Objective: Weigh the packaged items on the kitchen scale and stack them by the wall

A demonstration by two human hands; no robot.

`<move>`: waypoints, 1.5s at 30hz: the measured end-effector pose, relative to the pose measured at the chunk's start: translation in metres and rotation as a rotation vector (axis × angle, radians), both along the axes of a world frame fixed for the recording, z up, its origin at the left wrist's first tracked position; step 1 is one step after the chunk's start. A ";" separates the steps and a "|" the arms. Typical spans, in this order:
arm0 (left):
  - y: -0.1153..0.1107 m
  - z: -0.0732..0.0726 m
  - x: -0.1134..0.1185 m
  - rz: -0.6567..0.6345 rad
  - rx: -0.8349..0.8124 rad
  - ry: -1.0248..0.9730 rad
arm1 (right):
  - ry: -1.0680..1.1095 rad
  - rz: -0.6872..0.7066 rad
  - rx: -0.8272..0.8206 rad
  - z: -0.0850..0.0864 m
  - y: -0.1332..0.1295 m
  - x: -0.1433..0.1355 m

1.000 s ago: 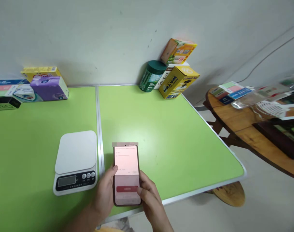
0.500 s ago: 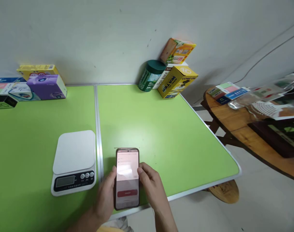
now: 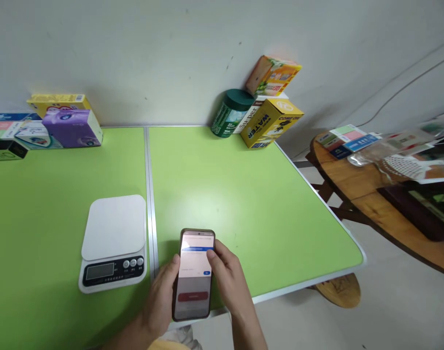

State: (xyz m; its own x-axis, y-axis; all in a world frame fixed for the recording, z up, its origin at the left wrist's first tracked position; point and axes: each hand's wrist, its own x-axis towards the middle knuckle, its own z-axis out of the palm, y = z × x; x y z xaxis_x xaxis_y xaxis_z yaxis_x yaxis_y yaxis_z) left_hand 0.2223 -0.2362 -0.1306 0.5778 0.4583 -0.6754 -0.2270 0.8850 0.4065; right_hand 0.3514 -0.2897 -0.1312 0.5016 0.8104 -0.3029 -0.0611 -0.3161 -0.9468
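A smartphone (image 3: 193, 284) with a lit screen is held over the front edge of the green table (image 3: 251, 209). My left hand (image 3: 161, 296) grips its left side, thumb along the edge. On the other side, my right hand (image 3: 229, 274) is closed around the phone, with its thumb over the upper right of the screen. The screen shows a white panel with a blue bar and a small blue button, above a dimmed red button. Left of the phone lies a white digital kitchen scale (image 3: 114, 228) with nothing on its plate and a blank display.
Against the wall stand a purple box (image 3: 74, 129), a yellow box (image 3: 57, 102) and other cartons at left. A green-lidded canister (image 3: 231, 114), a yellow box (image 3: 271, 124) and an orange box (image 3: 275, 75) stand at the back right. A cluttered wooden table (image 3: 353, 194) is at right.
The phone's top has tipped slightly down and right. My right thumb has moved onto the screen. A blue bar and a blue button now show on the screen.
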 end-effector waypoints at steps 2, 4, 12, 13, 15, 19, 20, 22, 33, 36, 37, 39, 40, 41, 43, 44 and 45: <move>0.002 0.003 0.002 -0.003 -0.042 -0.009 | 0.089 0.013 0.066 0.000 -0.003 0.001; 0.005 0.006 0.003 0.000 -0.086 -0.028 | 0.182 0.042 0.129 0.000 -0.007 0.000; 0.009 0.012 0.005 0.019 -0.129 -0.091 | 0.319 0.080 0.170 -0.002 -0.013 -0.008; 0.009 0.012 0.005 0.020 -0.128 -0.091 | 0.306 0.076 0.167 -0.002 -0.013 -0.008; 0.008 0.013 0.005 0.018 -0.141 -0.080 | 0.302 0.069 0.171 -0.004 -0.015 -0.009; 0.008 0.016 0.006 0.012 -0.162 -0.041 | 0.372 0.036 0.198 -0.007 -0.020 -0.008; 0.008 0.016 0.006 0.013 -0.157 -0.043 | 0.395 0.017 0.209 -0.009 -0.021 -0.008; 0.008 0.016 0.006 0.014 -0.144 -0.065 | 0.436 -0.021 0.238 -0.011 -0.022 -0.008; 0.006 0.009 0.002 -0.004 -0.153 -0.157 | 0.462 -0.006 0.302 -0.015 -0.022 -0.009; 0.006 0.008 0.002 -0.011 -0.164 -0.149 | 0.462 -0.002 0.318 -0.014 -0.021 -0.009; 0.006 0.008 0.002 -0.013 -0.166 -0.148 | 0.464 -0.001 0.322 -0.013 -0.021 -0.009; 0.006 0.008 0.002 -0.016 -0.163 -0.146 | 0.466 -0.001 0.326 -0.013 -0.021 -0.009; 0.006 0.007 0.002 -0.016 -0.159 -0.146 | 0.465 -0.005 0.326 -0.013 -0.021 -0.010; 0.006 0.007 0.002 -0.015 -0.155 -0.144 | 0.464 -0.008 0.325 -0.014 -0.021 -0.010; 0.006 0.007 0.002 -0.014 -0.148 -0.132 | 0.461 -0.017 0.320 -0.014 -0.022 -0.010; 0.006 0.008 0.001 -0.017 -0.145 -0.123 | 0.460 -0.021 0.318 -0.014 -0.021 -0.010; 0.006 0.008 0.001 -0.020 -0.143 -0.113 | 0.460 -0.023 0.316 -0.014 -0.021 -0.010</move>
State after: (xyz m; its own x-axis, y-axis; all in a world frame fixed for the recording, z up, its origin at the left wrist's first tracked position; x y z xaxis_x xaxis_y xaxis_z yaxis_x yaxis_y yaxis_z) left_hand 0.2238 -0.2300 -0.1226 0.6615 0.3498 -0.6633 -0.2459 0.9368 0.2489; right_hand 0.3416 -0.3110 -0.1455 0.3938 0.8877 -0.2385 -0.4937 -0.0147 -0.8695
